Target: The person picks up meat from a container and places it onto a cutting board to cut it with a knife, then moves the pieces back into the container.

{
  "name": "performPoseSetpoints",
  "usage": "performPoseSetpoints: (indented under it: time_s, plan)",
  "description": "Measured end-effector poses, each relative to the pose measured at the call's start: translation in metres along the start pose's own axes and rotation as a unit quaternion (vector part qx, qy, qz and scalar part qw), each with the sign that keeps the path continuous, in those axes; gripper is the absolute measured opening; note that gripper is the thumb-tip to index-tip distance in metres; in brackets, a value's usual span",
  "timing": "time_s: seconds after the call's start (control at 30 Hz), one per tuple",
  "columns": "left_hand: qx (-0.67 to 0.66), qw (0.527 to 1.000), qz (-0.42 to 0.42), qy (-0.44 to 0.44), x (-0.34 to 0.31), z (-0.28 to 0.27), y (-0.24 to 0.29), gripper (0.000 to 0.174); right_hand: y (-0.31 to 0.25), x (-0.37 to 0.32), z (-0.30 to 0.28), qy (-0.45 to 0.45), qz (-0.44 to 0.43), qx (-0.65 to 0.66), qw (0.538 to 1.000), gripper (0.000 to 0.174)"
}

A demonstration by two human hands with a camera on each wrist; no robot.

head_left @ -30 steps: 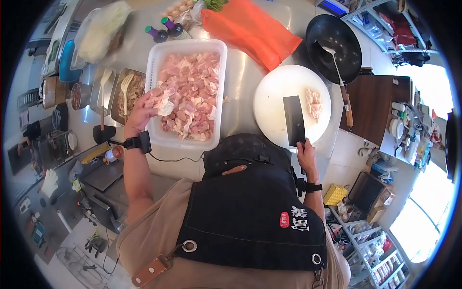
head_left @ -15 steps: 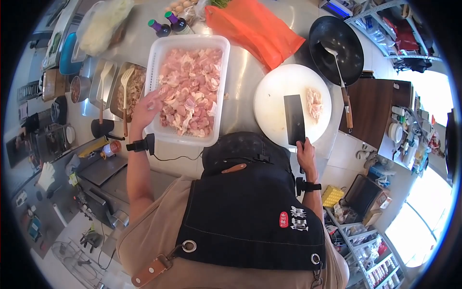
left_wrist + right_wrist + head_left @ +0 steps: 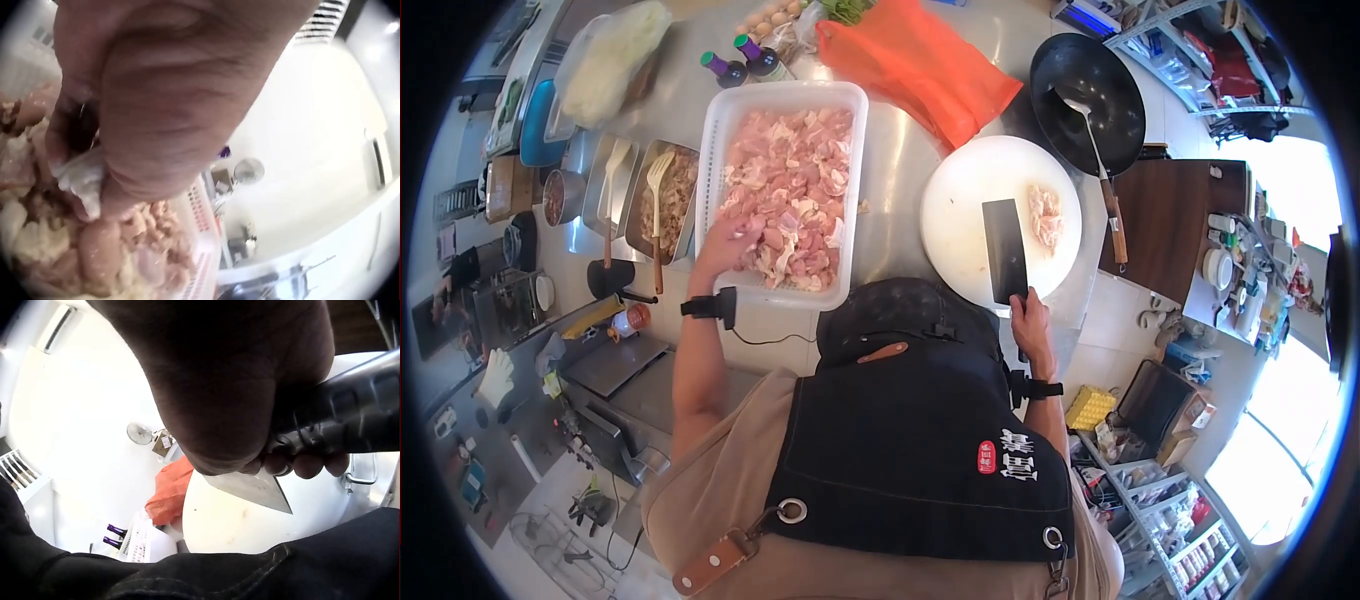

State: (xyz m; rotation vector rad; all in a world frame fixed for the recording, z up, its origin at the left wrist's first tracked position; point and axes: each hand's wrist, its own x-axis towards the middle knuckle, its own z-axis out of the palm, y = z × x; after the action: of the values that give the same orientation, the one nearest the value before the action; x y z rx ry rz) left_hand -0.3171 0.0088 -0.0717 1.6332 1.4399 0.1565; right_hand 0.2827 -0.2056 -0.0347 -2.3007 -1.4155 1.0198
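Note:
My left hand [image 3: 727,246] reaches into the near left part of a white plastic basket [image 3: 857,170] heaped with raw, cut-up chicken [image 3: 795,180]. In the left wrist view its thumb and fingers pinch a pale piece of chicken [image 3: 86,181] at the pile's surface. The right hand [image 3: 1032,326] grips the handle of a cleaver [image 3: 1004,245], whose broad blade lies over the round white cutting board [image 3: 952,205]. Right of the blade, a pale piece of raw chicken [image 3: 1046,216] lies on that board. Fingers wrap the dark textured handle [image 3: 350,403] in the right wrist view.
Beyond the board sits a black wok [image 3: 1090,90] with a ladle [image 3: 1095,150] in it. An orange bag [image 3: 925,65] lies behind the basket and board. Two dark bottles [image 3: 760,62] stand behind the basket; metal trays [image 3: 605,190] with spatulas are to its left.
The left hand held a piece of chicken above the basket's left side, then lowered, and is now further right in the pile, pinching a piece. The right hand and cleaver have hardly moved.

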Motion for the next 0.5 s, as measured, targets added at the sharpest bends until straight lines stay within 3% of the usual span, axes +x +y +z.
performPoseSetpoints:
  time_s: [0.03,0.1,0.23,0.33,0.37,0.4,0.43,0.5]
  plan:
    - [0.000,1.000,-0.001,-0.001,-0.005,-0.006,0.000,0.031,-0.001,-0.001,0.001,0.007,-0.007,-0.004,1.000,0.030]
    - [-0.224,0.973,-0.064,-0.011,-0.030,-0.038,0.042,0.032,0.001,-0.001,0.003,0.000,-0.004,0.000,1.000,0.029]
    - [-0.283,0.956,-0.079,-0.008,-0.053,-0.067,0.063,0.036,0.003,0.000,0.004,0.019,-0.026,0.011,0.999,0.027]
    - [-0.279,0.950,-0.128,0.052,-0.050,-0.062,0.054,0.043,0.006,0.003,0.003,0.000,-0.014,0.005,1.000,0.028]
    - [-0.083,0.992,-0.067,0.070,-0.042,-0.049,0.021,0.049,0.007,0.003,0.002,-0.001,-0.015,0.004,1.000,0.028]
    - [0.116,0.989,-0.005,0.086,-0.040,-0.045,0.021,0.054,0.007,0.003,0.002,0.002,-0.024,0.002,1.000,0.028]
    - [0.116,0.989,-0.005,0.088,-0.041,-0.034,0.022,0.054,0.006,0.004,0.002,0.005,-0.032,-0.001,0.999,0.029]
    - [0.136,0.973,0.039,0.180,-0.037,0.007,0.098,0.069,0.003,0.004,0.002,0.004,-0.024,0.003,1.000,0.030]
